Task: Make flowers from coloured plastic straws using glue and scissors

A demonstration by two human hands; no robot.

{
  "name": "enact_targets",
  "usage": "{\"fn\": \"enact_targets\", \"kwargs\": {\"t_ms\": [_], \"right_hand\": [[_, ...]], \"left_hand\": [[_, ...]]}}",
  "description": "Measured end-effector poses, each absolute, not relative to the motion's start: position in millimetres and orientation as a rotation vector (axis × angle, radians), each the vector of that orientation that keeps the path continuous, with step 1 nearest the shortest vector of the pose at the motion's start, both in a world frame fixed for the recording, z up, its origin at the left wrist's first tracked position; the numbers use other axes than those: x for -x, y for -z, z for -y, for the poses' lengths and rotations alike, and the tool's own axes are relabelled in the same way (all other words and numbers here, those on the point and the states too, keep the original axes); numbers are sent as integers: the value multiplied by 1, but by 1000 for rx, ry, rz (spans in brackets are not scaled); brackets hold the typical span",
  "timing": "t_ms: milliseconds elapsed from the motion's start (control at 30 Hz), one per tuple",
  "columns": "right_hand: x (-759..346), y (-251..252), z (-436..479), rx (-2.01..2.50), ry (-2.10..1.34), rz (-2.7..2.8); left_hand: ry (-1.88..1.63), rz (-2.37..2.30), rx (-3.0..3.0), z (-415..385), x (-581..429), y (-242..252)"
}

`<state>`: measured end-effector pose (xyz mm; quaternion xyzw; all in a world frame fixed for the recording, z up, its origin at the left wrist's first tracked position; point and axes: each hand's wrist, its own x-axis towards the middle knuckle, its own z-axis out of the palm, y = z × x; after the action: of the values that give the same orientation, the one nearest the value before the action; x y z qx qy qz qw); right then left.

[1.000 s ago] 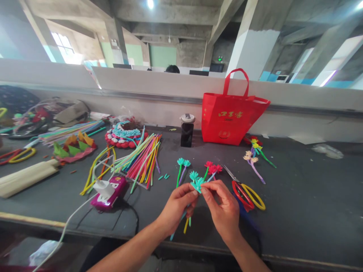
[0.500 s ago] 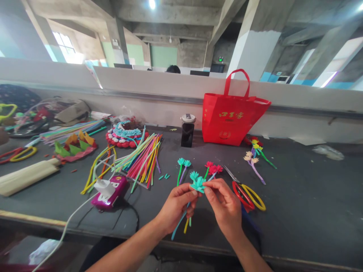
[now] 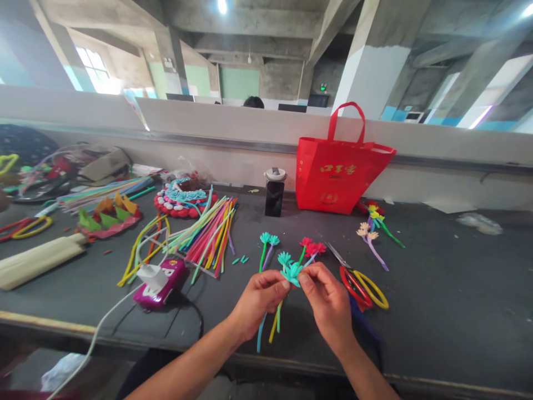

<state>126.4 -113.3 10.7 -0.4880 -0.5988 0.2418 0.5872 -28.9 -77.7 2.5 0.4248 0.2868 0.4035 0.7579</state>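
Observation:
A turquoise flower is pinched between both hands above the dark table. My left hand is closed on its left side, and a blue stem hangs below. My right hand pinches the petals from the right with thumb and index finger. Just behind lies another turquoise flower. Two red flowers are behind my right hand, and two small turquoise flowers lie behind my left. Scissors with red and yellow handles rest right of my right hand.
A bundle of coloured sticks and a purple box with a white plug lie left. A phone stands at the back beside a red bag. More flowers lie back right.
The held turquoise flower has turned slightly, and its blue stem has swung right to a more upright angle. Both hands remain on the flower.

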Motion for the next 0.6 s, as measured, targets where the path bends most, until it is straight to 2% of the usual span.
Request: {"fn": "enact_targets", "kwargs": {"t_ms": [433,600], "right_hand": [[-125,-11,113,1149,-591,1332],[-127,-6,115,1095,-477,1339]], "left_hand": [[-810,-581,-889,76,32,-4],[-861,-575,-810,73,32,-3]]}}
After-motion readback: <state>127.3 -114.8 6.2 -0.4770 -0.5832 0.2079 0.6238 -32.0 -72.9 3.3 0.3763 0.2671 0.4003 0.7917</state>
